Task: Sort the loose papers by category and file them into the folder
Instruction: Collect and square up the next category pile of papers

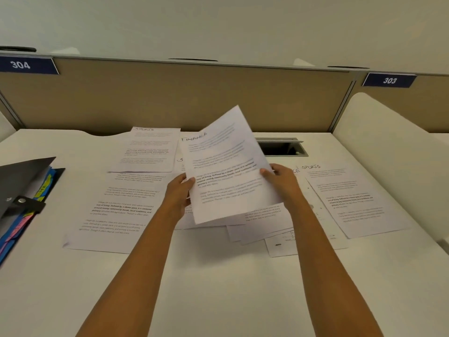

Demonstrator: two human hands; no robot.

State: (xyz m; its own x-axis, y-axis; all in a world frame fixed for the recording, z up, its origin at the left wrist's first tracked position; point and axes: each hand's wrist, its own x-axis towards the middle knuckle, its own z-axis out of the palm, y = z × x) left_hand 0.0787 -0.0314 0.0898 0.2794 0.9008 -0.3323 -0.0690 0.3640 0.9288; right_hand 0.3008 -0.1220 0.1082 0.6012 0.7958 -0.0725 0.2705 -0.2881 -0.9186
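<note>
One sheet point(226, 166) — left hand point(177, 194), right hand point(283, 182)

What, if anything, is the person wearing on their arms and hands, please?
Nothing shows. The left forearm and right forearm are bare, with no sleeve reaching into view. The left hand and right hand are ungloved, and no watch, bracelet or ring appears on the parts that are visible.

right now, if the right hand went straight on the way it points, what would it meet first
The right hand grips the sheet, so that comes first; beyond it, likely the tan partition, passing above the cable slot. Depth is hard to judge.
</note>
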